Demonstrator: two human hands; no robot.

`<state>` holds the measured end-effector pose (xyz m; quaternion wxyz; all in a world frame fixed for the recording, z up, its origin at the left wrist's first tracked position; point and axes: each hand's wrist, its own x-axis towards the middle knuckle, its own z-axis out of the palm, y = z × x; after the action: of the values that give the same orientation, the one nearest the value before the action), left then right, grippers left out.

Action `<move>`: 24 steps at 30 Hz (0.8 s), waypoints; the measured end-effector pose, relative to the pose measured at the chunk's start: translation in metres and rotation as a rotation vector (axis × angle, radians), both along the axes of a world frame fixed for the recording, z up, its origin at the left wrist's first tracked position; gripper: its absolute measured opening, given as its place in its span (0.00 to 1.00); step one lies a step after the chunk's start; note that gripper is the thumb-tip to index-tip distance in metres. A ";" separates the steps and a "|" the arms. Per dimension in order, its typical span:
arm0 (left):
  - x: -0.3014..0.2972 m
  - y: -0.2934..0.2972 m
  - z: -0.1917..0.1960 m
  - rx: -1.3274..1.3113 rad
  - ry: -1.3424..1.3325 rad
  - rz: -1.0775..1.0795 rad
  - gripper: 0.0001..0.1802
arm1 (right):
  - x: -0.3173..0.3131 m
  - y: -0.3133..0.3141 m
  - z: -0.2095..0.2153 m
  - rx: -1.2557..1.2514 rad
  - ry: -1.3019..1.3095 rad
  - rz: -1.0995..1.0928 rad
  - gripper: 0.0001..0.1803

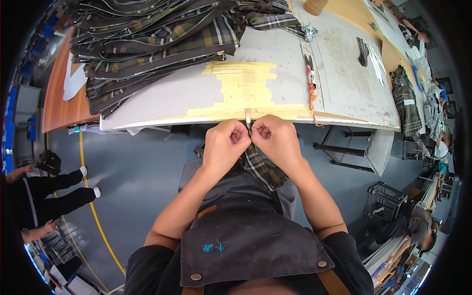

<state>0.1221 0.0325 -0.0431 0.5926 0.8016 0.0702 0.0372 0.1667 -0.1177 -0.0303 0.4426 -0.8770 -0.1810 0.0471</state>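
Note:
A plaid fabric piece [260, 166] in dark brown, olive and white hangs from my two hands over my apron, just in front of the table edge. Fingers curled in a pinch, my left hand [223, 147] grips its upper end. Pressed close beside it, my right hand [276, 143] pinches the same end from the other side. Between the fingertips a narrow pale strip [248, 116] shows against the table edge; whether it belongs to the fabric I cannot tell. Yellow tape [244, 88] covers the tabletop right beyond my hands.
Plaid pieces with metal zippers [157, 54] are piled at the far left of the white table [290, 73]. Snips [309, 71] with an orange cord lie right of the tape. Another plaid bundle [407, 101] hangs at the right edge. A person [54, 196] stands at left.

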 end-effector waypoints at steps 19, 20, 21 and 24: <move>0.002 -0.001 0.001 0.119 -0.115 0.009 0.05 | 0.003 -0.004 -0.011 0.274 0.371 -0.030 0.04; 0.004 -0.001 0.001 0.191 -0.153 0.006 0.05 | 0.002 -0.004 -0.013 0.277 0.332 -0.021 0.04; 0.005 -0.001 0.001 0.219 -0.162 -0.007 0.05 | 0.002 -0.003 -0.012 0.264 0.324 -0.016 0.04; 0.006 0.001 -0.002 0.207 -0.146 -0.020 0.05 | 0.003 -0.003 -0.011 0.259 0.346 -0.031 0.04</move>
<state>0.1278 0.0333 -0.0447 0.5103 0.8544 0.0146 0.0969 0.1694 -0.1207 -0.0410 0.5769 -0.7942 -0.0935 0.1666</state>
